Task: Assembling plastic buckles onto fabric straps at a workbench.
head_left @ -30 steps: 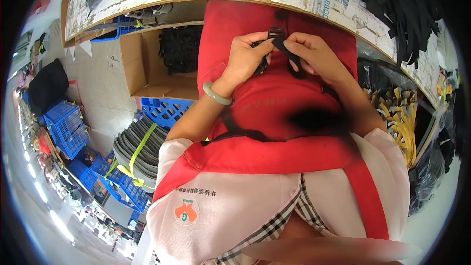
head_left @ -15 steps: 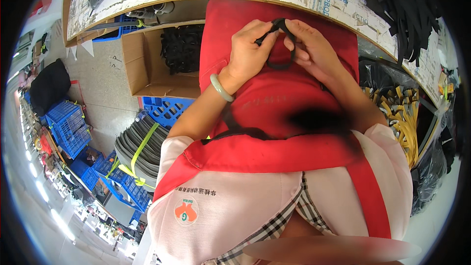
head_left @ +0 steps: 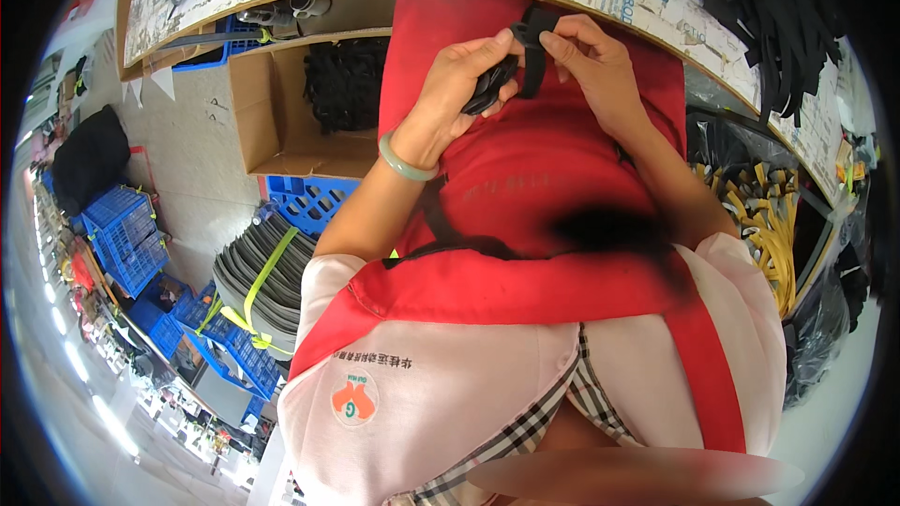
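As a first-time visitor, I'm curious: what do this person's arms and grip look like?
Both forearms are bare below short, pale pinkish sleeves. A smooth, rounded, pale green bangle circles the left wrist. The left grip and right grip are ungloved.

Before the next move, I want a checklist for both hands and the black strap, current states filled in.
1. Left hand holding the black bundle: ok.
2. Right hand pinching the black strap between thumb and fingers: ok.
3. A hand free: not ok, both are occupied.
4. Strap free of twists: cannot tell, partly hidden by the hands.
5. Bracelet on the left wrist, apart from the strap: ok.
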`<control>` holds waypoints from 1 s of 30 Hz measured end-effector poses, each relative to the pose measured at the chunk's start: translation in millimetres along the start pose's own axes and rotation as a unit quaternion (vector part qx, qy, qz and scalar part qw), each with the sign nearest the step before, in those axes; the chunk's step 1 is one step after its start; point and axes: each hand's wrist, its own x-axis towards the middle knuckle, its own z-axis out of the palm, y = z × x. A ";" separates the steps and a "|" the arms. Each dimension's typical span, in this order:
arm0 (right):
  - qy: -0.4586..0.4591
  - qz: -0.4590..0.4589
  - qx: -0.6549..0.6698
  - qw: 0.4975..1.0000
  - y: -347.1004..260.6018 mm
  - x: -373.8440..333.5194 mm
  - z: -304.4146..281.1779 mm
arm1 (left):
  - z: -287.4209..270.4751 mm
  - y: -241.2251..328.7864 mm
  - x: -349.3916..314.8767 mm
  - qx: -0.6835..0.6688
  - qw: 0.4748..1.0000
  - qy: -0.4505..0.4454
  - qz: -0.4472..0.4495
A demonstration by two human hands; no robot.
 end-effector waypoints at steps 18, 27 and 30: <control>-0.113 0.208 0.107 0.966 -25.9 -13.5 2.2 | 4.7 -7.7 -10.3 0.125 0.967 0.110 0.192; -0.274 0.295 0.265 0.876 -12.2 0.6 1.1 | -11.9 -2.3 -25.9 0.197 0.952 0.021 0.235; -0.256 0.224 0.148 0.929 -1.6 7.0 5.6 | -17.3 18.1 -53.0 0.241 0.957 -0.034 0.157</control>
